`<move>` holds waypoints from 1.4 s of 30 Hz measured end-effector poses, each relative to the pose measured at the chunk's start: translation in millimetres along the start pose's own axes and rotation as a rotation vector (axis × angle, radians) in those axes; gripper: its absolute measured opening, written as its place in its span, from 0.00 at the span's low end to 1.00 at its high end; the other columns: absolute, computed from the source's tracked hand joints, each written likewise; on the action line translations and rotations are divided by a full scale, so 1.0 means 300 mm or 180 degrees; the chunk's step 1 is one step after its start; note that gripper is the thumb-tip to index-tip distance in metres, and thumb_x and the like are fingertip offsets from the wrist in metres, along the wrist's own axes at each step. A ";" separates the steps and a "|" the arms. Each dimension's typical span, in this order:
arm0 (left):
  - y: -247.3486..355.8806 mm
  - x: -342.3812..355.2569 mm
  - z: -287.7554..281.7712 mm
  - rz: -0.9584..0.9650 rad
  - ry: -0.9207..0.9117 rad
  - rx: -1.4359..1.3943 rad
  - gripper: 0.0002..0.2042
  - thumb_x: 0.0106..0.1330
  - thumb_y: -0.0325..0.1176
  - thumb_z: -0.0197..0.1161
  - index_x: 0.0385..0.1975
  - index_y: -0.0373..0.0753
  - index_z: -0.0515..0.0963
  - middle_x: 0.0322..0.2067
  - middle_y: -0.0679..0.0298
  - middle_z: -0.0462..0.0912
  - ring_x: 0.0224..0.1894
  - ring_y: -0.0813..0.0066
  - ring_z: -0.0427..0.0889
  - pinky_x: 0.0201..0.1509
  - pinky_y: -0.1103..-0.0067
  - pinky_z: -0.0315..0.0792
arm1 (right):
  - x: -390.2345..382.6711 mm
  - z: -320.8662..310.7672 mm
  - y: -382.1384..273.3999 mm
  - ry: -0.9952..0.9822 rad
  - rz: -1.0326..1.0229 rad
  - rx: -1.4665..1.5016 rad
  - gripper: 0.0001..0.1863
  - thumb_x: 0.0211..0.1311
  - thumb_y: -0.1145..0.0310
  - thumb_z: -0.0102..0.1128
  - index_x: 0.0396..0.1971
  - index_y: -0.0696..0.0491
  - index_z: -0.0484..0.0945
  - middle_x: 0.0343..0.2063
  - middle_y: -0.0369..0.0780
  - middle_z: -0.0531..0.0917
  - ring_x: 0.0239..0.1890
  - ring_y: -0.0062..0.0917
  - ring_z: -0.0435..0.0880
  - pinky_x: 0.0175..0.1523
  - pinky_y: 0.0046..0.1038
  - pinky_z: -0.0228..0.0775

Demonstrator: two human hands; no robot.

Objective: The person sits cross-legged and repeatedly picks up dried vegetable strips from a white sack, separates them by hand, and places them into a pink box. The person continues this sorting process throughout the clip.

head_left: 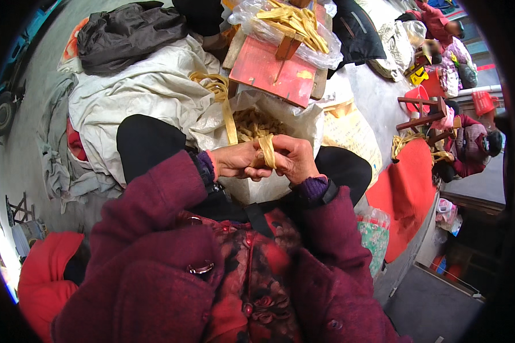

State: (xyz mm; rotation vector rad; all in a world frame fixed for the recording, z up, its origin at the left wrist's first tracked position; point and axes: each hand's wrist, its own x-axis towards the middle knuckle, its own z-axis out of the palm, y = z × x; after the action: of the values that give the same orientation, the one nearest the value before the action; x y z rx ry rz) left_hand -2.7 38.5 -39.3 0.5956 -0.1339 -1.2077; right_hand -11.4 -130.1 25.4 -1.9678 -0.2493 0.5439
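Note:
My left hand (237, 160) and my right hand (297, 158) meet above my lap, their fingers closed together. Between them a flat yellow strip (266, 150) is bent in a loop around the fingers; its ends are hidden. Just beyond the hands, an open whitish sack (303, 117) holds many small folded yellow pieces (256, 123). To the left of its mouth, a long yellow strip (229, 121) hangs down from a coiled bundle of strips (214, 84). Past the sack is a red board (269, 71) with an upright wooden piece (287, 48).
More yellow strips (296, 24) lie on clear plastic behind the board. White cloth (134, 86) with a dark jacket (129, 37) on it spreads at left. At right are a red cloth (409, 194), a wooden stool (422, 111) and another person (472, 146) handling yellow strips.

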 end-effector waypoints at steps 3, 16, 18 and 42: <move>-0.040 0.023 -0.011 0.0168 0.0166 -0.0318 0.08 0.66 0.37 0.52 0.40 0.42 0.70 0.22 0.68 0.70 0.19 0.85 0.66 0.18 0.90 0.61 | 0.022 0.006 0.028 -0.0008 -0.0403 -0.0513 0.09 0.47 0.67 0.60 0.31 0.50 0.79 0.23 0.38 0.73 0.27 0.30 0.75 0.31 0.27 0.67; -0.030 0.026 0.047 0.1988 0.2129 0.1846 0.11 0.68 0.35 0.48 0.32 0.34 0.73 0.20 0.69 0.73 0.16 0.84 0.71 0.20 0.87 0.65 | 0.055 0.017 0.103 0.0843 -0.0101 -0.0040 0.09 0.50 0.64 0.61 0.28 0.53 0.81 0.20 0.44 0.80 0.23 0.30 0.81 0.29 0.28 0.69; -0.025 0.031 0.045 0.1718 0.2000 0.1470 0.12 0.68 0.35 0.46 0.33 0.33 0.73 0.22 0.66 0.74 0.18 0.82 0.73 0.21 0.86 0.67 | 0.055 0.007 0.105 0.0866 -0.0113 -0.0451 0.09 0.49 0.63 0.60 0.28 0.52 0.80 0.21 0.46 0.79 0.24 0.39 0.79 0.30 0.33 0.69; 0.001 -0.011 0.116 0.1121 0.1576 0.0809 0.14 0.66 0.42 0.52 0.31 0.35 0.71 0.13 0.78 0.56 0.14 0.89 0.51 0.19 0.87 0.49 | 0.051 -0.018 0.062 0.2112 0.0091 0.1953 0.02 0.50 0.74 0.60 0.24 0.56 0.80 0.17 0.30 0.76 0.17 0.09 0.67 0.22 0.14 0.57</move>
State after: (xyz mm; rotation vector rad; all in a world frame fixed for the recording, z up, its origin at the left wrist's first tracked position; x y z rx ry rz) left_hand -17.9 29.0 -9.1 1.0308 0.0290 -0.6810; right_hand 3.4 -136.6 6.7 -1.4450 0.3304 -0.0463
